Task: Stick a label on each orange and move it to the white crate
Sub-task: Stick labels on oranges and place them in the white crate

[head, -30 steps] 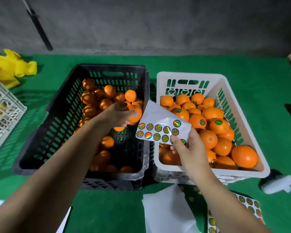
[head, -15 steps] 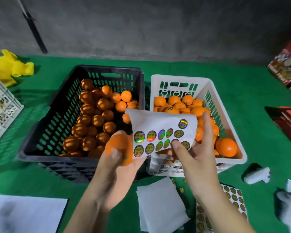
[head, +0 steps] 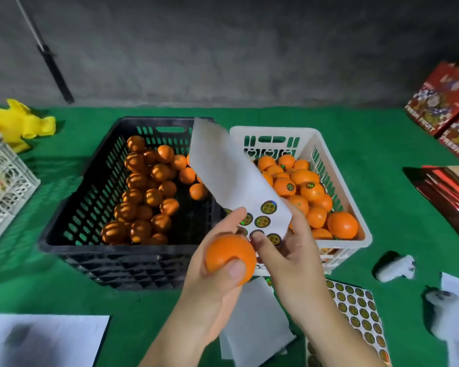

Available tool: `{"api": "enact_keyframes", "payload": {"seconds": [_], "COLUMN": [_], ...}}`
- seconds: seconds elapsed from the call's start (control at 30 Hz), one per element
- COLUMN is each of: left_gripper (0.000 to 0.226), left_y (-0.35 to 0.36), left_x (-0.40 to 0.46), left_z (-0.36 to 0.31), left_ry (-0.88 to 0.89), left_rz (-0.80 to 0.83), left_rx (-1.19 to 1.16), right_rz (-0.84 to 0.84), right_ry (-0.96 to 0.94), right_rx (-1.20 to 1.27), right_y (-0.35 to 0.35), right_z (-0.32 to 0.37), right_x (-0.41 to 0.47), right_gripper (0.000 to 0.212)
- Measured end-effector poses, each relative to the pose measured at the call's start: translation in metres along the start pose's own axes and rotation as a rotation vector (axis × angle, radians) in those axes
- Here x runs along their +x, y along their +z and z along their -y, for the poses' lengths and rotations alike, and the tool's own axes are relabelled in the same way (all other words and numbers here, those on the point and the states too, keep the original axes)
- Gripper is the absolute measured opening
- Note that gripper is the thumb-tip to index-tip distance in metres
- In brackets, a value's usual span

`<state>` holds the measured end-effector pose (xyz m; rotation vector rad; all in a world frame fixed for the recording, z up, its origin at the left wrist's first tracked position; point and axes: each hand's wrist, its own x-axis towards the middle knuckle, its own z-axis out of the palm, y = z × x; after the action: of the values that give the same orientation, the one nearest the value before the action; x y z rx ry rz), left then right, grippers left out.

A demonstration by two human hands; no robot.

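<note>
Left hand [head: 212,284] grips an orange [head: 229,258] beside a label sheet [head: 233,181] held in right hand [head: 289,263], w/ black crate [head: 72,207] & white crate [head: 326,154] behind on green cloth [head: 382,207].

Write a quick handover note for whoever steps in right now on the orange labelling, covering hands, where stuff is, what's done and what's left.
Left hand: grips one orange, no label visible on it.
Right hand: holds the sticker sheet, thumb on its lower rows; a few labels remain there.
Black crate: many oranges waiting, no labels visible.
White crate: well filled with oranges, several showing labels.
Spare sticker sheet lies on the green table near the right arm.
Done: a good share moved across.
Left: label the held orange, put it in the white crate, then work through the black crate.
</note>
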<state>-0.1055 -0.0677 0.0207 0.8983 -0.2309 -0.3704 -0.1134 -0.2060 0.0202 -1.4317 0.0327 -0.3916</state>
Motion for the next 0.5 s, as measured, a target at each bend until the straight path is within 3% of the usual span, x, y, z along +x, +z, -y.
{"api": "enact_keyframes", "payload": {"seconds": [0.1, 0.2, 0.3, 0.4, 0.5], "left_gripper": [0.074, 0.068, 0.079, 0.073, 0.068], "left_y": [-0.005, -0.009, -0.010, -0.013, -0.018], "left_x": [0.008, 0.010, 0.009, 0.006, 0.002], "left_z": [0.002, 0.002, -0.009, -0.017, -0.024], "left_ry": [0.038, 0.050, 0.078, 0.161, 0.244], "left_rz": [-0.026, -0.061, -0.062, -0.034, 0.001], "left_rx": [0.038, 0.102, 0.251, 0.422, 0.570], "right_rz": [0.022, -0.152, -0.157, -0.156, -0.119], "right_ry": [0.032, -0.165, -0.461, -0.432, -0.346], "right_rx": [-0.160, -0.606, -0.919, -0.954, -0.910], "right_y": [-0.004, -0.010, -0.012, -0.008, -0.008], "right_z": [0.001, 0.006, 0.013, 0.021, 0.036], "right_x": [-0.001, -0.002, -0.005, -0.007, -0.006], "right_gripper": [0.080, 0.095, 0.072, 0.052, 0.047]}}
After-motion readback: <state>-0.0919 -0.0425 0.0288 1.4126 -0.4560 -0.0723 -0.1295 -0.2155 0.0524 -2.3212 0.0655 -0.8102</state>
